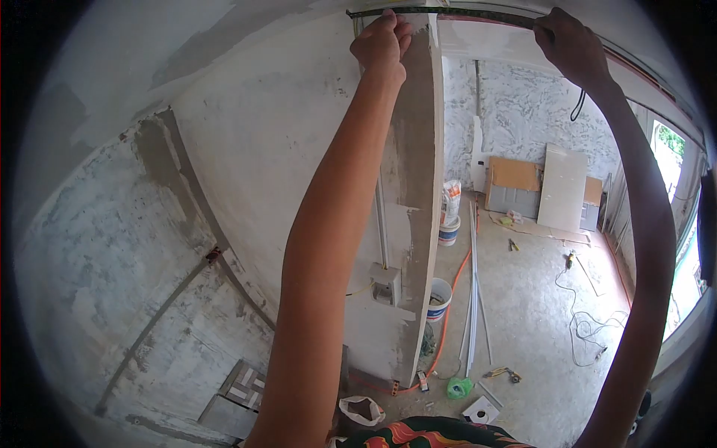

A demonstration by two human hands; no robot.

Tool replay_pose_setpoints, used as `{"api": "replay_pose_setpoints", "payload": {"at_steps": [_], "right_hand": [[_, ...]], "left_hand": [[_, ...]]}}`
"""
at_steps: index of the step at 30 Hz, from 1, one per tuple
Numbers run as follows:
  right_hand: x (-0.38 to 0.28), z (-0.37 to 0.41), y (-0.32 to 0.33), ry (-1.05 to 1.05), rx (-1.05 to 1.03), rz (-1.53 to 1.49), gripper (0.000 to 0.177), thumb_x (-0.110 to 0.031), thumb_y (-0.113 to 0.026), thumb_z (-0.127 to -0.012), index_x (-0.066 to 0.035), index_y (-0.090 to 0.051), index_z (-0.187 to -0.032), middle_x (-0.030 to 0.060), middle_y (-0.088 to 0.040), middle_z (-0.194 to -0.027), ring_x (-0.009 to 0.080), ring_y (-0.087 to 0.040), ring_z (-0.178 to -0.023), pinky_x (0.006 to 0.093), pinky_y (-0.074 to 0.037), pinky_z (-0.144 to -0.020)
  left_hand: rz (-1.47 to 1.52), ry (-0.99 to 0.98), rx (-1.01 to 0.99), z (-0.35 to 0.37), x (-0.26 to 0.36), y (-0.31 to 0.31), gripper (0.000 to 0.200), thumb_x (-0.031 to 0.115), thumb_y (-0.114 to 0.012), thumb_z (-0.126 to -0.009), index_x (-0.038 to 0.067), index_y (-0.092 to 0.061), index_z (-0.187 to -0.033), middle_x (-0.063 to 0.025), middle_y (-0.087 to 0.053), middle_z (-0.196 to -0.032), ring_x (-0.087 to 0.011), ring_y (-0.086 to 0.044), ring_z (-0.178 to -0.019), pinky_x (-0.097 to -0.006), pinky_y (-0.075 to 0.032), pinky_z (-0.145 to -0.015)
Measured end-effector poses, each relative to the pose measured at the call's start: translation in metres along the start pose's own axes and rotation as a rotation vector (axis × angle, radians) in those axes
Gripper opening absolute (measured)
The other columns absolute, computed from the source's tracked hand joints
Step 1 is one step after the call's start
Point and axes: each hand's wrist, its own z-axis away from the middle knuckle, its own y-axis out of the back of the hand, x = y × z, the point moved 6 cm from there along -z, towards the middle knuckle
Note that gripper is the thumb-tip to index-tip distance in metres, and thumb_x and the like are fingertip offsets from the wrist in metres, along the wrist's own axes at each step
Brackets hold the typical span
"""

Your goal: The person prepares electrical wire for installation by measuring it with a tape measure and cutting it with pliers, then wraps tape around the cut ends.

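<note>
A dark tape measure blade (478, 13) stretches across the top of the view, close under the ceiling. My left hand (382, 46) is raised with thumb and fingers pinched on the blade near its left end, by the top of a wall corner (420, 56). At the blade's right end, my right hand (573, 46) is closed; the tape's case is mostly hidden in it. A dark strap loop (577, 105) hangs below that hand. Both arms reach up overhead.
Below, the concrete floor (523, 299) holds an orange hose (450, 306), long thin strips (473, 299), buckets (439, 299), a green bag (459, 387), cables (579, 321) and tools. Boards (564, 187) lean on the far wall. A window (668, 149) is at right.
</note>
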Motion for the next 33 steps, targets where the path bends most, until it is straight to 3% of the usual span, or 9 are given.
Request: {"api": "replay_pose_setpoints", "payload": {"at_steps": [5, 8, 23, 33], "right_hand": [[0.003, -0.002, 0.000, 0.016, -0.063, 0.021, 0.020, -0.025, -0.055, -0.090, -0.007, -0.065, -0.091, 0.0097, -0.060, -0.094, 0.0309, -0.063, -0.086, 0.0420, -0.051, -0.075], [-0.009, 0.001, 0.019, -0.056, 0.001, -0.009, 0.021, -0.022, -0.056, -0.080, -0.005, -0.067, -0.074, 0.0201, -0.061, -0.083, 0.0364, -0.061, -0.081, 0.0486, -0.048, -0.074], [-0.016, 0.001, 0.020, -0.107, -0.008, -0.009, 0.021, -0.021, -0.056, -0.081, -0.008, -0.072, -0.083, 0.0177, -0.062, -0.087, 0.0360, -0.061, -0.081, 0.0470, -0.049, -0.075], [-0.019, 0.003, 0.020, -0.119, 0.042, 0.016, 0.020, -0.019, -0.055, -0.082, -0.007, -0.069, -0.077, 0.0169, -0.061, -0.085, 0.0352, -0.062, -0.078, 0.0463, -0.050, -0.072]], "left_hand": [[0.000, -0.001, -0.001, -0.002, -0.002, 0.001, 0.015, 0.015, -0.063, -0.089, 0.003, -0.064, -0.098, -0.0045, -0.068, -0.087, -0.0142, -0.065, -0.072, -0.0264, -0.052, -0.065], [0.000, -0.006, 0.010, -0.003, -0.002, 0.001, 0.016, 0.015, -0.062, -0.089, 0.003, -0.063, -0.100, -0.0051, -0.067, -0.087, -0.0145, -0.065, -0.072, -0.0262, -0.052, -0.065], [0.021, -0.028, 0.021, -0.003, -0.002, 0.001, 0.015, 0.013, -0.061, -0.090, 0.000, -0.063, -0.097, -0.0072, -0.067, -0.087, -0.0173, -0.065, -0.073, -0.0287, -0.052, -0.067], [0.036, -0.003, 0.055, -0.006, -0.004, 0.001, 0.017, 0.013, -0.061, -0.090, 0.000, -0.062, -0.100, -0.0068, -0.067, -0.087, -0.0177, -0.066, -0.074, -0.0277, -0.052, -0.067]]}}
